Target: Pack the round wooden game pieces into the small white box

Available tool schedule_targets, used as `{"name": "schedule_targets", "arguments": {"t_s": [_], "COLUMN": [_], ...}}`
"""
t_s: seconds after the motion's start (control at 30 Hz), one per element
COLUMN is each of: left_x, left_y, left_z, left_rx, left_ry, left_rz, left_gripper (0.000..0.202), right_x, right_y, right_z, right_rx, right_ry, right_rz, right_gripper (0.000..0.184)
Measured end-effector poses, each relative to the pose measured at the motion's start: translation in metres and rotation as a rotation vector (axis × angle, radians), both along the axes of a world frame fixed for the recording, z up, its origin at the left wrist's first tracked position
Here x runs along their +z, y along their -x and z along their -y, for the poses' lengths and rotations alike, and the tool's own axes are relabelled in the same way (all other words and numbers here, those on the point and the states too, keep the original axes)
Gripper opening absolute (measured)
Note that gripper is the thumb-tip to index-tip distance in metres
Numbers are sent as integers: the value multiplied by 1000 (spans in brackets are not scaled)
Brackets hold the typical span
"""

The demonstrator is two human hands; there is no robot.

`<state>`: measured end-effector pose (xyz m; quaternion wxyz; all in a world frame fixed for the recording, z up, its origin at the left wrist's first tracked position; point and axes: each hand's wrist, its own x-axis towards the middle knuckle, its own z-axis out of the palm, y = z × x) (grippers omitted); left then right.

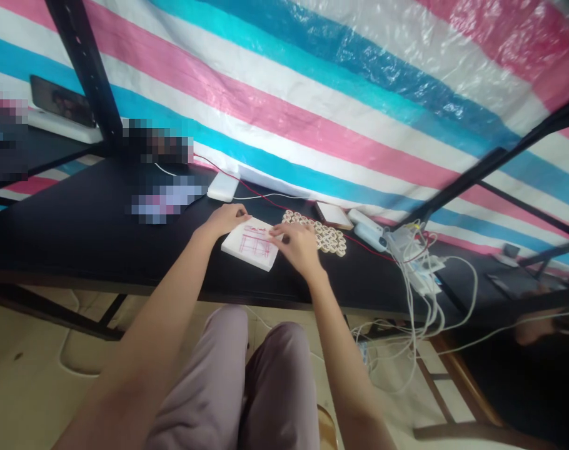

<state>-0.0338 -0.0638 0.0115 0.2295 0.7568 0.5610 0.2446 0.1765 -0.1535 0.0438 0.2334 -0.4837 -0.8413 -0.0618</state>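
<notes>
On my feed, a black bench [78, 231] runs beneath a striped plastic sheet [275, 106], with pale floor [26, 375] below. The white pad [252, 255], marked in red, lies flat toward the bench's front edge. My left hand [224, 220] touches its far-left corner, my right hand [303, 247] its right side; both sets of fingers are curled, but I can't tell whether they grip. Round pieces [330, 239] cluster just beyond; white cables [413, 275] tangle rightward.

One drawn-on pad [254, 242], one red cable [266, 198]
</notes>
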Motion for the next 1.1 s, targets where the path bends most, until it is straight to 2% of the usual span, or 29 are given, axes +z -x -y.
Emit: {"name": "schedule_targets", "arguments": {"t_s": [0.07, 0.13, 0.27, 0.5, 0.8, 0.97, 1.1], "left_x": [3, 5, 3, 0, 2, -2, -7], "left_y": [0, 0, 0, 1, 1, 1, 2], "left_z": [3, 4, 2, 3, 3, 0, -5], "left_rx": [-8, -19, -28, -25, -20, -17, -9], "left_ry": [11, 11, -10, -13, 4, 3, -12], "left_rz": [-7, -15, -9, -5, 0, 18, 22], "left_gripper": [31, 30, 31, 32, 33, 35, 36], "right_x": [4, 6, -1, -19, -26, -21, -5], "right_y": [-30, -57, -85, -81, -84, -78, -44], "right_z": [3, 7, 11, 2, -4, 0, 6], "right_rx": [-174, -284, -344, -357, -356, -371, -300], "right_ry": [-81, -102, -73, -63, -121, -133, -107], "right_rz": [62, 126, 201, 206, 211, 255, 263], "right_gripper": [16, 18, 21, 22, 22, 24, 27]}}
